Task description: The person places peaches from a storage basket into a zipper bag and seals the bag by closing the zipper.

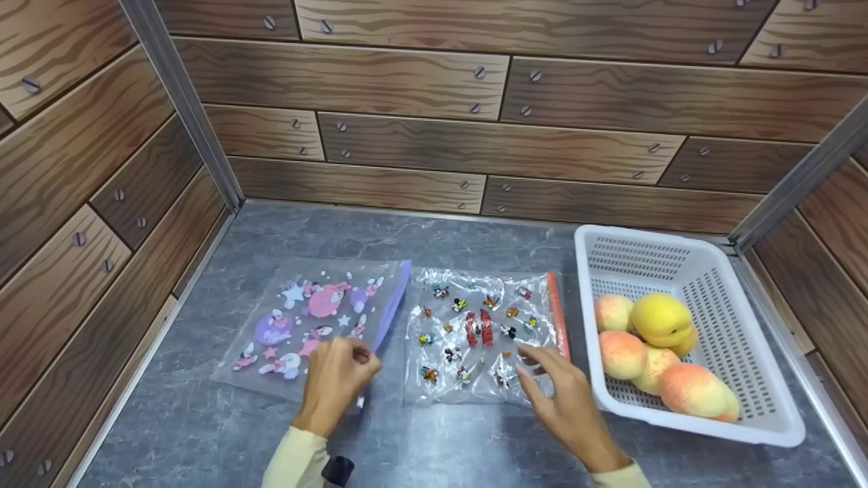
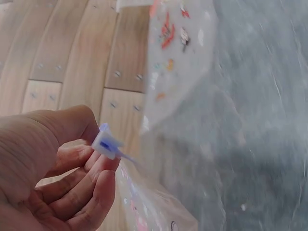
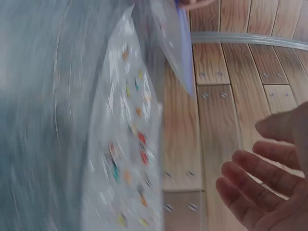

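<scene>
Two zip bags (image 1: 319, 325), slider (image 2: 107, 143) half-hidden in left hand (image 1: 336, 383).

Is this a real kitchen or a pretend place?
Probably a staged work booth, not a real kitchen: the walls look like printed wood planks, metal strips frame the corners, and only two zip bags and a peach basket sit on the grey top.

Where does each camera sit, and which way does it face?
Head: looks forward and down at two zip bags and a basket of peaches; both hands show.
Left wrist: faces the left hand pinching the purple bag's slider.
Right wrist: faces the open right hand beside the red-zip bag.
Both wrist views share the two bags.
</scene>
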The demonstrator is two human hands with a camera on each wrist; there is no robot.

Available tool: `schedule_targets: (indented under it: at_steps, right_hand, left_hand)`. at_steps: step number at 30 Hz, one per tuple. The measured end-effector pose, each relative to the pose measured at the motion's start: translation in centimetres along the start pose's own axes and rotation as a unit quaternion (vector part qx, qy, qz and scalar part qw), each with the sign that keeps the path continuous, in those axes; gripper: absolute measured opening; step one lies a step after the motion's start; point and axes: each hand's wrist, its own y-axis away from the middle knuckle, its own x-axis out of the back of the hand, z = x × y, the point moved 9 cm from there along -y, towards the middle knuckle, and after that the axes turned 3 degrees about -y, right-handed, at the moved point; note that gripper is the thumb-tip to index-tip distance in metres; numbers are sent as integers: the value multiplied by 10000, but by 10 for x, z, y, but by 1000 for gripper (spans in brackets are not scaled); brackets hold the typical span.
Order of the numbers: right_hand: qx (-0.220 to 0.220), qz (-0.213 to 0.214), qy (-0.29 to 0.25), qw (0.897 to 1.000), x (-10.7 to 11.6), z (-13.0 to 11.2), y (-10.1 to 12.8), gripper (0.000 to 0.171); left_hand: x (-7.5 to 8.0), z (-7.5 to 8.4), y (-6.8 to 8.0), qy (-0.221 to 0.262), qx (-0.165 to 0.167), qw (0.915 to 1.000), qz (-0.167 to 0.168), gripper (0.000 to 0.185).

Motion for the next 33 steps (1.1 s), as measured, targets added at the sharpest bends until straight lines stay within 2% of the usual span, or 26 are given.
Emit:
schedule_targets:
  at_steps: [3,5,6,8,11,13,15,17,22,25,28,33]
  right_hand:
    - [-738,9,-721,9947,-16,13,-3,30]
    - [-1401,-99,-1368,9806,-31,23,-2,28]
    - [-1751,-185,-1733,9690,-40,28,-2,29]
    - [-2420,-344,-2444,9384,-57,36,-1,31]
    - [-3355,-409,-3311,8810,-80,45,2,35]
    - [-3830,-295,-3620,8494,-89,52,4,38]
    - [-4193,-114,-3803,8243,-94,58,6,38]
    - [-4450,71,-3948,8038,-97,63,10,36]
    - [-4702,436,-4209,7745,-99,71,16,27]
    - [-4735,498,-4357,7639,-101,73,18,24]
    - [-4756,421,-4423,7592,-103,73,19,23]
    - [-4760,372,-4400,7606,-104,73,20,24]
  left_hand:
    - [0,15,3,207,-132,9997,76,10]
    - [-5,25,7,402,-208,9990,-25,9]
    - [-8,31,9,530,-241,9982,-115,8]
    - [-17,42,12,739,-296,9963,-316,8]
    - [-30,57,17,963,-323,9930,-602,8]
    - [-37,66,19,921,-359,9928,-676,7]
    - [-42,74,22,887,-429,9925,-725,7]
    - [-47,81,25,743,-572,9931,-698,8]
    - [-52,92,30,428,-834,9939,-578,12]
    - [-55,95,32,378,-863,9937,-613,14]
    - [-57,98,33,352,-895,9931,-672,16]
    - [-60,104,34,383,-1002,9907,-843,14]
